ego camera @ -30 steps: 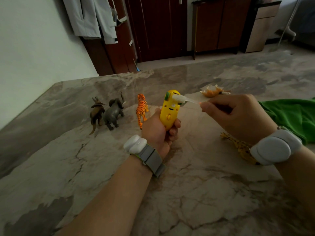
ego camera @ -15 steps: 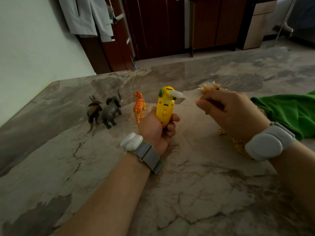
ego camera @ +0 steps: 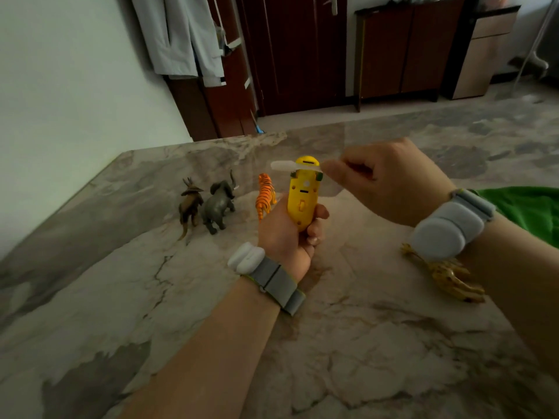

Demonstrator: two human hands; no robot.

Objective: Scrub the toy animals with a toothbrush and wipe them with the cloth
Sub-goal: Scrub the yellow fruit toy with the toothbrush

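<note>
My left hand [ego camera: 287, 237] grips a yellow plastic toy [ego camera: 303, 195] upright above the marble table [ego camera: 378, 343]. My right hand [ego camera: 390, 182] pinches a clear toothbrush [ego camera: 284, 166], whose head lies across the toy's top and sticks out to its left. An orange tiger [ego camera: 265, 195], a grey elephant [ego camera: 219, 204] and a brown horned animal [ego camera: 190, 204] stand in a row to the left. A yellow giraffe [ego camera: 444, 276] lies on its side under my right wrist. The green cloth [ego camera: 532, 210] lies at the right edge.
The table's far edge runs behind the toys, with dark wooden cabinets [ego camera: 399, 49] and hanging pale clothes [ego camera: 181, 34] beyond it. A white wall [ego camera: 60, 86] is on the left.
My right hand has moved left and up, sliding the brush head across the yellow toy's top to its left side. The orange item behind my right hand is now hidden.
</note>
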